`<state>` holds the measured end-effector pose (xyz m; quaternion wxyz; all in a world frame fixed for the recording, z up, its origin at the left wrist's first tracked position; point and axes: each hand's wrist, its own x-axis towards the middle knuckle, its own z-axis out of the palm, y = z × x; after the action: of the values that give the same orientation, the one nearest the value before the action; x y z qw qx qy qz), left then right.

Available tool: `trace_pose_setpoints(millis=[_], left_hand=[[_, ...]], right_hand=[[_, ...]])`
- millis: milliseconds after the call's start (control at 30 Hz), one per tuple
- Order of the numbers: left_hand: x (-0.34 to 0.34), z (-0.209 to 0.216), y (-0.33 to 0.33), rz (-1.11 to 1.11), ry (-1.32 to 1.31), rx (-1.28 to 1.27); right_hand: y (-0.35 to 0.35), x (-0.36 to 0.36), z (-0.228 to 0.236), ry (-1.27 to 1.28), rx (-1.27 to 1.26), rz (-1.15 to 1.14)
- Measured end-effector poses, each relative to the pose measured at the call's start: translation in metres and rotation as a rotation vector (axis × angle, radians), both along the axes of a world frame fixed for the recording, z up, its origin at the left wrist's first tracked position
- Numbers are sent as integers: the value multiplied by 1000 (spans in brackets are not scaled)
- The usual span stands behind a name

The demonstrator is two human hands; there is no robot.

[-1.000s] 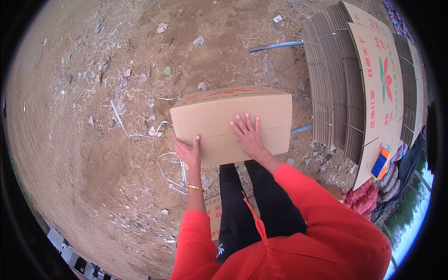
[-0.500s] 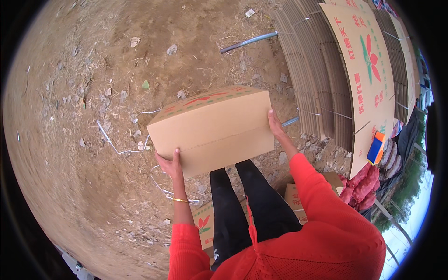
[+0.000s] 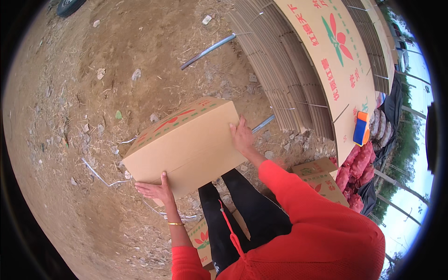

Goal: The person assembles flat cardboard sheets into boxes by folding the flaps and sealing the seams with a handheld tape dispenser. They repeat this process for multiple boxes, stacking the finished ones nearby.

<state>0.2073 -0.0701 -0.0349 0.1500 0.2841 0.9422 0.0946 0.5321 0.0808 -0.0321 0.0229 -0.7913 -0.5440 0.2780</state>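
Carton: We see a closed brown carton [image 3: 186, 158] held aslant in front of the worker's black trousers [image 3: 247, 207], its plain, seamed face toward us and its side printed in red and green turned away; we cannot tell whether its underside touches anything.
Left hand: At the carton's lower left corner, the left hand [image 3: 157, 189] grips with its thumb laid on the plain face and its fingers stretched along the edge; we note a gold-coloured bracelet [image 3: 176, 223] at the wrist.
Right hand: Across from it, the right hand [image 3: 242, 137] clasps the opposite end, thumb on the plain face, fingers at the edge.
Flat stock: To the right we find a tall stack of flattened cartons [image 3: 280, 70], a printed panel [image 3: 322, 60] on its near side and two metal bars [image 3: 208, 52] jutting from beneath.
Orange and blue: Against the panel's lower end we spot an orange-and-blue tool [image 3: 360, 128].
Sacks: Just beyond lie red mesh sacks [image 3: 357, 163], with pale sacks [image 3: 383, 128] and dark sheeting [image 3: 395, 109] alongside.
Other boxes: We count printed boxes [image 3: 322, 186] near the right elbow, and another box [image 3: 199, 240] by the left leg.
Ground: On the dirt ground [image 3: 93, 205], we see white strapping [image 3: 100, 175] near the carton and, far off at upper left, a tyre [image 3: 70, 5].
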Motion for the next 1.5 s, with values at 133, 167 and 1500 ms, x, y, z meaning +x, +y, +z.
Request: trace_pose_setpoints(millis=[133,167,1500], left_hand=[[36,-14,8,-29,62,-131],[41,-20,9,-24,59,-125],[50,13,41,114,-90,-126]], right_hand=[[-3,7,-9,-39,82,50],[-3,8,-10,-43,68,49],[-16,182,315,421,316,-229]])
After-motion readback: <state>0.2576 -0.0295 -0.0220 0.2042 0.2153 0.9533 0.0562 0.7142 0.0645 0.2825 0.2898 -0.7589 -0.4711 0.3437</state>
